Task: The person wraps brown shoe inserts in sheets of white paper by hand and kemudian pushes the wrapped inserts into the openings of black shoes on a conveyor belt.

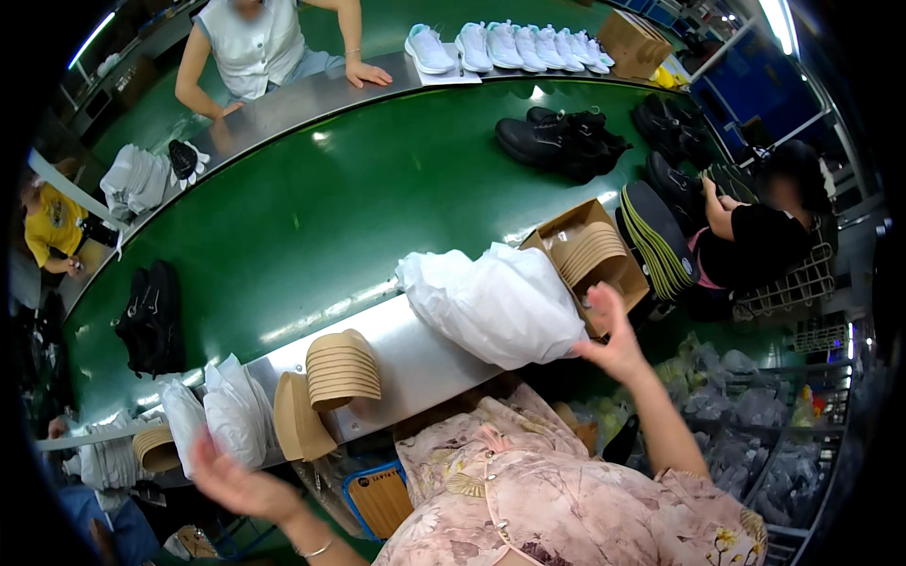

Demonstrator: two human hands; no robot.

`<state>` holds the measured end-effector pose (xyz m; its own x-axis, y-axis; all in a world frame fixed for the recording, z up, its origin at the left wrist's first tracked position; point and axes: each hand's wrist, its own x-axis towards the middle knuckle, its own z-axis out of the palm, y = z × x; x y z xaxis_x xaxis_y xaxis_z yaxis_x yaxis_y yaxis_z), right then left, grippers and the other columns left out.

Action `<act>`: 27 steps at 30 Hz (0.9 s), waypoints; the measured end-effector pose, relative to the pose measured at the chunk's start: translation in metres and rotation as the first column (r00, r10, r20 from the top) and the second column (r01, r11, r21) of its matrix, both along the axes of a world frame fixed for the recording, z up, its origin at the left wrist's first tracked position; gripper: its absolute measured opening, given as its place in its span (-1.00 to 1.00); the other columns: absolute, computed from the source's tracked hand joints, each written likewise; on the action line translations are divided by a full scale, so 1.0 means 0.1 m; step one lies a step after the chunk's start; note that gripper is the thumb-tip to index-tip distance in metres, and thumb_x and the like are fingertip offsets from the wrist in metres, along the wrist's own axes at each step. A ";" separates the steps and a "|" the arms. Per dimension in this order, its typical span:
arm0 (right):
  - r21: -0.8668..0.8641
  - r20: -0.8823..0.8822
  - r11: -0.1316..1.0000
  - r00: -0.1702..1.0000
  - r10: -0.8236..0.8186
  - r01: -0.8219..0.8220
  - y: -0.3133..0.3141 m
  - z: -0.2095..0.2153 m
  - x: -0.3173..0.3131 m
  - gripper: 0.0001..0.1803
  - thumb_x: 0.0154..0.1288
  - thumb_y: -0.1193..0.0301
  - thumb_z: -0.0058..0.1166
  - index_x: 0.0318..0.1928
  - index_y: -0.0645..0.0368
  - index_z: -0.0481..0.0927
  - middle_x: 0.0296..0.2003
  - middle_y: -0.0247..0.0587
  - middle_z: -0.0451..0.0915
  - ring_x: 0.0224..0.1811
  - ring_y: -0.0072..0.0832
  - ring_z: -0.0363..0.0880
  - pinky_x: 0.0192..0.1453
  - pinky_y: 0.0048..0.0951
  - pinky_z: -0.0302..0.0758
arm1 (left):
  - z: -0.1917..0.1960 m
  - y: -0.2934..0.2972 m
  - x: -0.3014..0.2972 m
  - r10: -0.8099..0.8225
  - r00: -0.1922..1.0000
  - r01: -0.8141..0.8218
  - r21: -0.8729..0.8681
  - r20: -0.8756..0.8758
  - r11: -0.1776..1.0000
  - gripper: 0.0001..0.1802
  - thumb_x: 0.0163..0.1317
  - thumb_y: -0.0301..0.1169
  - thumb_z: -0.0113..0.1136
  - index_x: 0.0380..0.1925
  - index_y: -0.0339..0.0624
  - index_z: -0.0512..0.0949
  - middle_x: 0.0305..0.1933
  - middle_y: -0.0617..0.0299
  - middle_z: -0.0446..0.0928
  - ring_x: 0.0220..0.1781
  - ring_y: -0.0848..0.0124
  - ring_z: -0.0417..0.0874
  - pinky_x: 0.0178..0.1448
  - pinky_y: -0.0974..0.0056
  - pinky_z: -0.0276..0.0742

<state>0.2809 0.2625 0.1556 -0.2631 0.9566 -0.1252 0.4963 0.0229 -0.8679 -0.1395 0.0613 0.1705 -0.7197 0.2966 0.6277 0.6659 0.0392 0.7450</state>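
Observation:
My right hand is open, thumb and fingers spread. Its thumb is at the right end of a large bundle of crumpled white paper, and I cannot tell whether they touch. The bundle lies on the metal ledge and reaches onto the green belt. My left hand is held out at the lower left with fingers stretched, slightly blurred and holding nothing. Nearest to it are white paper bundles standing on the ledge. Between my hands sits a stack of curved brown cardboard pieces, with a flatter brown cardboard piece leaning beside it.
An open cardboard box holds more curved pieces. Black shoes and another black pair stand on the green belt. White sneakers line the far ledge. Co-workers sit across and at right, beside stacked insoles.

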 end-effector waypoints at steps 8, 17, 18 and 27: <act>0.240 0.128 0.970 0.992 0.016 -0.047 -0.33 -0.71 -0.14 -0.19 -0.10 0.24 0.36 0.12 0.35 0.24 -0.03 0.19 0.40 0.05 0.02 0.37 0.14 -0.24 0.32 | -0.80 1.31 2.12 -0.417 0.545 0.746 -0.193 0.728 0.637 -0.44 0.35 -0.28 -0.10 0.21 -0.46 0.10 0.22 -0.19 0.26 0.28 0.13 0.28 0.33 0.21 0.13; 0.665 0.139 0.739 0.990 0.021 -0.109 0.10 0.11 0.11 -0.20 -0.28 0.25 0.40 -0.02 0.37 0.32 -0.14 0.06 0.44 -0.15 -0.07 0.43 0.00 -0.18 0.36 | -0.29 1.51 2.53 -0.342 0.652 0.440 0.029 0.676 0.897 -0.36 0.34 -0.23 -0.05 0.25 -0.42 0.04 0.31 -0.12 0.11 0.34 0.18 0.17 0.35 0.19 0.12; 0.656 0.071 0.749 0.996 0.057 -0.090 0.14 0.22 0.10 -0.22 -0.29 0.27 0.40 -0.02 0.37 0.33 -0.15 0.06 0.45 -0.16 -0.08 0.44 -0.02 -0.20 0.38 | -0.13 1.63 2.56 -0.450 0.550 0.478 0.177 0.703 0.861 -0.36 0.30 -0.16 0.00 0.22 -0.38 0.12 0.26 -0.08 0.21 0.30 0.19 0.25 0.32 0.16 0.19; -0.036 -0.568 0.999 0.823 0.008 -0.034 0.58 0.46 -0.30 -0.41 -0.07 0.28 0.32 -0.10 0.34 0.35 -0.38 -0.10 0.56 -0.44 -0.47 0.58 -0.36 -0.45 0.53 | 0.33 2.75 2.42 -0.654 -0.406 0.404 0.767 0.639 0.498 -0.29 0.11 -0.06 0.10 0.10 -0.41 0.25 0.06 -0.18 0.40 0.09 0.09 0.47 0.19 0.04 0.40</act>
<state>0.2512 0.3204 0.2013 -0.3202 0.9473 0.0120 -0.0847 -0.0160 -0.9963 0.1021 0.3359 0.2037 -0.1026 0.9758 -0.1933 -0.8649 0.0085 0.5019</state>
